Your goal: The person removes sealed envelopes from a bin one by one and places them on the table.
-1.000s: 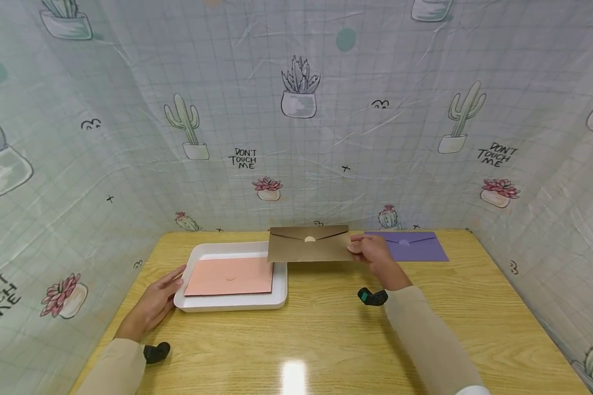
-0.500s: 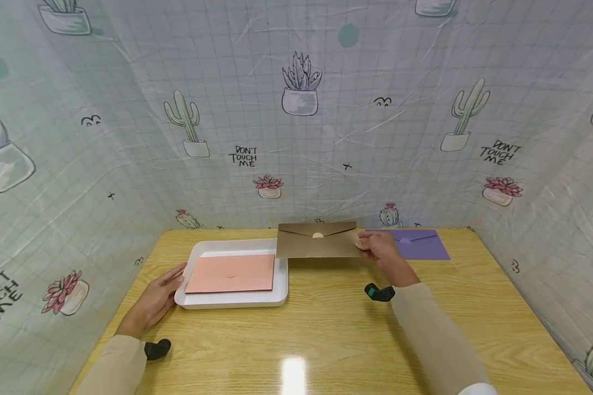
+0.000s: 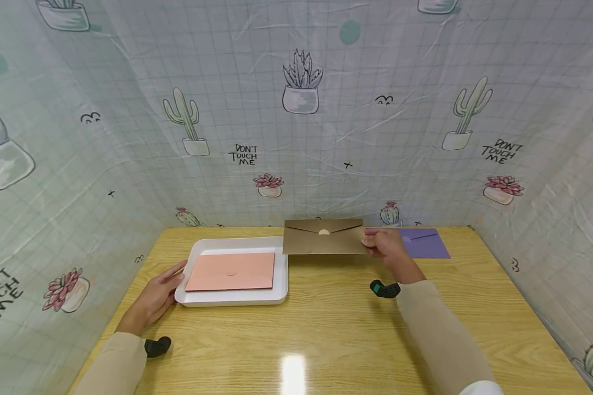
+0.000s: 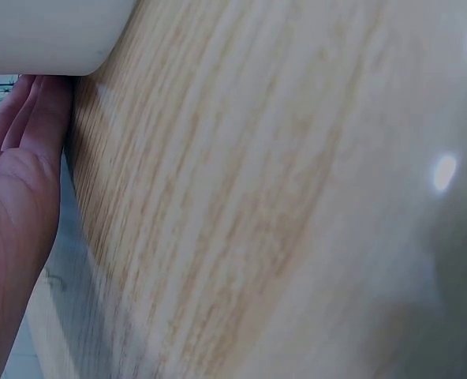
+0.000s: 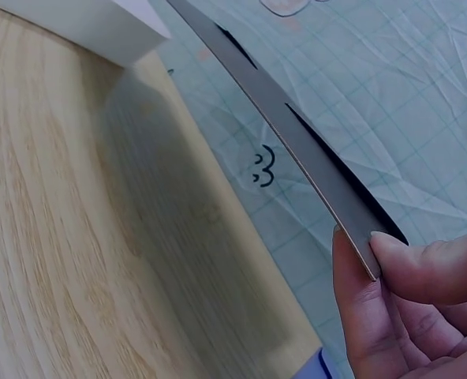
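Observation:
In the head view my right hand (image 3: 386,248) pinches a brown envelope (image 3: 322,241) at its right end, thumb on the flap side. The right wrist view shows the envelope (image 5: 297,146) nearly edge-on, raised above the table, its shadow below. My left hand (image 3: 154,296) lies against the left side of a white tray (image 3: 233,299), its fingers fairly straight along the wall. Seen from the left wrist, those fingers (image 4: 40,118) pass beneath the tray's edge. A pink envelope (image 3: 231,272) lies flat inside the tray. The brown envelope's left end overlaps the tray's right rim in the head view.
A purple envelope (image 3: 425,244) lies at the back right of the wooden table (image 3: 336,329), partly hidden by my right hand. A cactus-print sheet (image 3: 341,126) hangs close behind the table's back edge and along both sides.
My right hand has moved right and slightly back with the brown envelope, from over the tray's right part to its right rim. The left hand stays at the tray.

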Motion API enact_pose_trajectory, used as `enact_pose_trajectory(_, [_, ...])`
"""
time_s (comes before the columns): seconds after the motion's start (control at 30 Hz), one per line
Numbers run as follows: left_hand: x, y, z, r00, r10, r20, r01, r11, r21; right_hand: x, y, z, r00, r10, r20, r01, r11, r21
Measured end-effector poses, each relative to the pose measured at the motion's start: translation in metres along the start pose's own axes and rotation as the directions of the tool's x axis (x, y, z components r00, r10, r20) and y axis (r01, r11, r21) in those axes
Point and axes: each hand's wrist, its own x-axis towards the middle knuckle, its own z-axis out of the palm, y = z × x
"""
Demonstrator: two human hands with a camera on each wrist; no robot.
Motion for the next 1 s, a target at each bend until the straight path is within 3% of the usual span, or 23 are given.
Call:
enact_pose_trajectory(0.3, [-0.003, 0.003, 0.001, 1.000, 0.009, 0.012, -0.009, 1.000, 0.005, 0.004, 0.000, -0.006, 0.999, -0.009, -0.035, 0.009, 1.000, 0.001])
enact_pose_trajectory(0.57, [-0.002, 0.007, 0.001, 1.000, 0.018, 0.017, -0.018, 1.000, 0.001, 0.007, 0.002, -0.014, 0.999, -0.024, -0.037, 0.022, 0.998, -0.058])
enact_pose_trajectory(1.0, [0.000, 0.004, 0.000, 1.000, 0.024, 0.013, -0.024, 1.000, -0.014, 0.007, 0.003, -0.016, 0.998, -0.010, -0.062, 0.005, 0.997, -0.078])
